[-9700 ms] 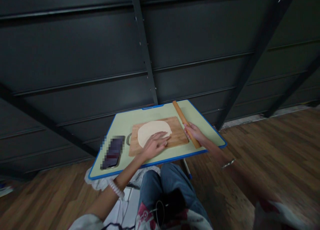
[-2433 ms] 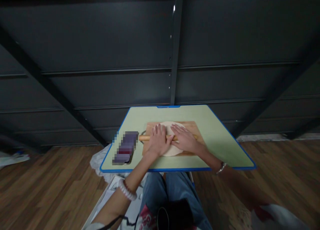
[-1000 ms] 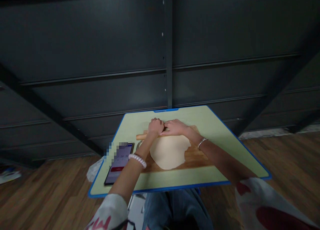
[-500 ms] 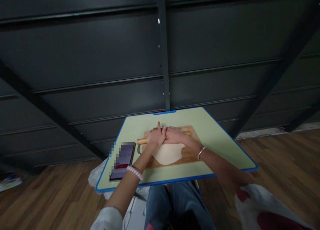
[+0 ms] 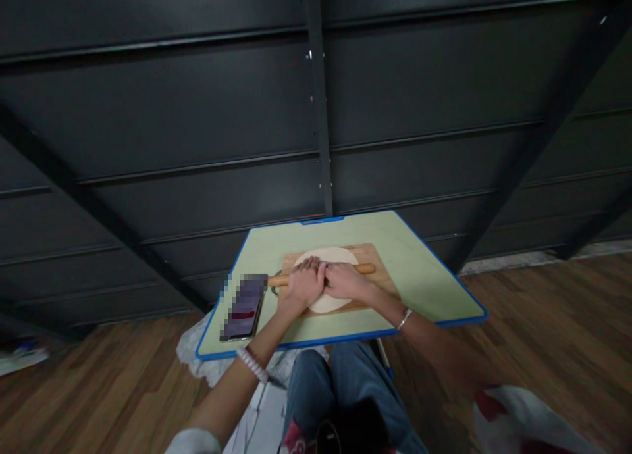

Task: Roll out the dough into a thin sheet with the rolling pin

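Observation:
A wooden rolling pin (image 5: 366,268) lies crosswise over a flat, round sheet of pale dough (image 5: 332,252). My left hand (image 5: 305,285) rests on the pin left of its middle, fingers bent over it. Beside it, touching at the thumbs, my right hand (image 5: 345,281) is closed over the pin too. Both ends of the pin stick out past my hands. Dough shows beyond the pin and also on the near side, partly covered by my hands. Beneath it is a wooden cutting board (image 5: 382,288), whose metal handle (image 5: 275,289) shows at the left.
The small pale green table (image 5: 419,270) has a blue rim. A phone (image 5: 249,306), partly pixelated, lies left of the board, close to the pin's left end. A dark panelled wall (image 5: 207,112) stands behind. White plastic (image 5: 195,349) hangs by the table's left side.
My hands and the rolling pin have come nearer to me over the dough. More dough now shows beyond the pin, and my left index finger no longer points outward.

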A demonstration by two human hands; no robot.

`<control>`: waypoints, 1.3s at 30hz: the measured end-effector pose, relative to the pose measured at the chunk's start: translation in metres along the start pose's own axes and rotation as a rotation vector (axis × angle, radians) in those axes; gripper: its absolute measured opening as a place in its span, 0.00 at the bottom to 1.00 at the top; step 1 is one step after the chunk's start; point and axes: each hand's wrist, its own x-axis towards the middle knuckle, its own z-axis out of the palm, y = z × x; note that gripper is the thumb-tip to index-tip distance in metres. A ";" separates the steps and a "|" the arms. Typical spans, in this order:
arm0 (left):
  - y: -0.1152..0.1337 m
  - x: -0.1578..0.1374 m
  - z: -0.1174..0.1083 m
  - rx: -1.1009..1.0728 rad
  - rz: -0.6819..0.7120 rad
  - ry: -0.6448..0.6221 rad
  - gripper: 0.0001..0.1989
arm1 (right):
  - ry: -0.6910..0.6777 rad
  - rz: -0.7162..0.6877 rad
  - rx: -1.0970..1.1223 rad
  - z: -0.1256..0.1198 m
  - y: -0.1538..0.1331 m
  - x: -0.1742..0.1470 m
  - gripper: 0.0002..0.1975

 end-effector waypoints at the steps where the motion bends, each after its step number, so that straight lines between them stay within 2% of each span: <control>1: 0.000 -0.003 -0.001 -0.001 0.012 0.003 0.21 | 0.000 -0.007 0.000 0.000 -0.002 -0.002 0.16; 10: 0.002 -0.039 -0.005 -0.033 0.143 0.079 0.21 | 0.107 -0.062 0.064 0.009 -0.011 -0.020 0.15; 16: 0.000 -0.073 -0.002 -0.126 0.206 0.090 0.31 | 0.182 -0.085 0.055 0.017 -0.016 -0.039 0.14; 18: -0.004 -0.083 -0.004 -0.199 0.254 0.052 0.33 | 0.204 -0.060 0.050 0.017 -0.020 -0.043 0.13; 21: -0.011 -0.099 -0.009 -0.322 0.287 0.015 0.28 | 0.194 0.012 0.008 0.014 -0.024 -0.045 0.12; 25: -0.017 -0.113 -0.011 -0.456 0.266 0.036 0.24 | 0.200 0.097 -0.063 0.008 -0.022 -0.044 0.14; 27: -0.022 -0.114 -0.009 -0.480 0.248 0.054 0.24 | 0.243 0.181 -0.027 0.002 -0.014 -0.040 0.15; 30: -0.031 -0.107 -0.005 -0.462 0.216 0.081 0.22 | 0.381 0.298 0.225 -0.016 -0.001 -0.031 0.14; 34: -0.038 -0.092 0.001 -0.313 0.200 0.051 0.22 | 0.553 0.369 0.825 -0.041 0.004 -0.014 0.15; 37: -0.037 -0.086 0.002 -0.137 0.225 -0.001 0.25 | 0.585 0.324 1.204 -0.048 -0.005 -0.003 0.20; 39: -0.035 -0.086 0.002 -0.057 0.233 -0.004 0.26 | 0.593 0.272 1.318 -0.047 -0.013 0.002 0.21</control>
